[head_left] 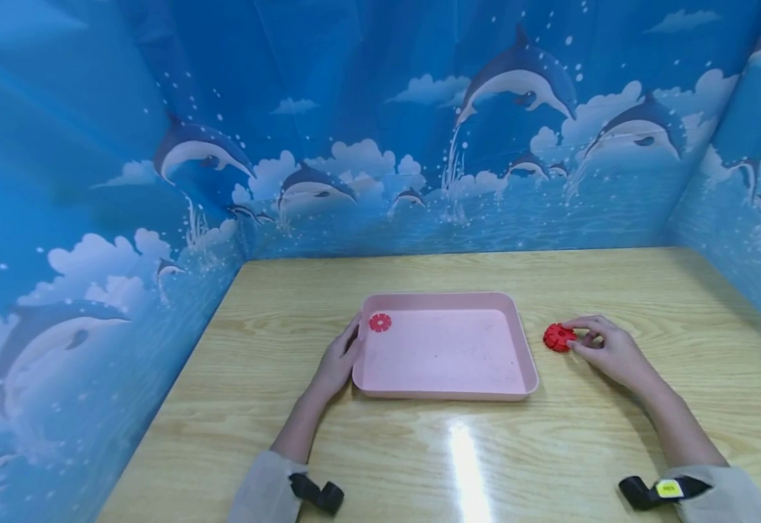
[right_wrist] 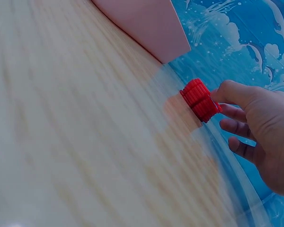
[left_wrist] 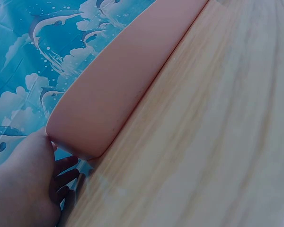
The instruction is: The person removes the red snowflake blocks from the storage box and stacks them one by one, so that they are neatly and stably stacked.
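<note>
A shallow pink tray lies on the table, with one red notched plastic disc inside near its far left corner. At the tray's left side my left hand holds the wall; in the left wrist view the thumb meets the rim and the fingers are partly hidden behind the corner. To the right of the tray stands a short stack of red notched discs. My right hand is at the stack's right side, where thumb and index finger pinch a disc at its top. The other fingers hang loosely curled.
The light wood table carries the tray and the stack. Blue dolphin-printed sheets stand behind it and along both sides. A bright reflection lies on the table in front of the tray. Black camera straps sit on both wrists.
</note>
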Tool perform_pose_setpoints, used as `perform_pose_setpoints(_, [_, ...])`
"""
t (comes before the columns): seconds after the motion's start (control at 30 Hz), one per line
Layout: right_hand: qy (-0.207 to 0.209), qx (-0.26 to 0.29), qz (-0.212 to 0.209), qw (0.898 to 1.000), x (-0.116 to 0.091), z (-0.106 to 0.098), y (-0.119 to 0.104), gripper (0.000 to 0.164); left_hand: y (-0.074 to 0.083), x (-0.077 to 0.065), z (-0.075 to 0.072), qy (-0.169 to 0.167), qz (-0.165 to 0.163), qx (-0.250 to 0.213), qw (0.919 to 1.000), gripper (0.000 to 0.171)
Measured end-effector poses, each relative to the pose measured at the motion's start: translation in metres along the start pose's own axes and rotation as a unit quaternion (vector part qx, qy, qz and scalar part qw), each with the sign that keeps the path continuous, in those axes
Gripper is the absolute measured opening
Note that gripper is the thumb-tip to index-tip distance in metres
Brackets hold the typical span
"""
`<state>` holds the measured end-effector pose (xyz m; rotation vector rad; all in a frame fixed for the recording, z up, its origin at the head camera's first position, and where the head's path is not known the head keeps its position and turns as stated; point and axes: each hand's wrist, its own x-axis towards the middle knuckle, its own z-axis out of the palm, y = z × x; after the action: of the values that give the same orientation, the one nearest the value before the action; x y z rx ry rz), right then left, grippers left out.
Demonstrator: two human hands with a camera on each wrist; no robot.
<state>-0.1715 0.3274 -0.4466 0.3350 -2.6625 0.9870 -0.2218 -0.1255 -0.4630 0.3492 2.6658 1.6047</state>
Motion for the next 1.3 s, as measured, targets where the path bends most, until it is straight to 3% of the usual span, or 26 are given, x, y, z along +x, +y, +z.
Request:
perform_pose_setpoints(0.77, [-0.001,-0.013,0.010,1.000,0.002,-0.002,-0.004,0.028,0.002,-0.001,-0.001,-0.002,0.020,-0.001,0.9998,0.048])
perform_pose_setpoints(1.07, [-0.002,0.008,-0.011,1.000,0.011,-0.007,-0.038,0.028,0.001,0.000,-0.002,-0.005,0.014,0.002,0.9999,0.048])
perform_pose_setpoints(1.3, [-0.028,0.030,-0.035,0.999,0.028,0.011,-0.071,0.029,0.001,0.000,-0.001,-0.005,0.011,0.003,0.9999,0.048])
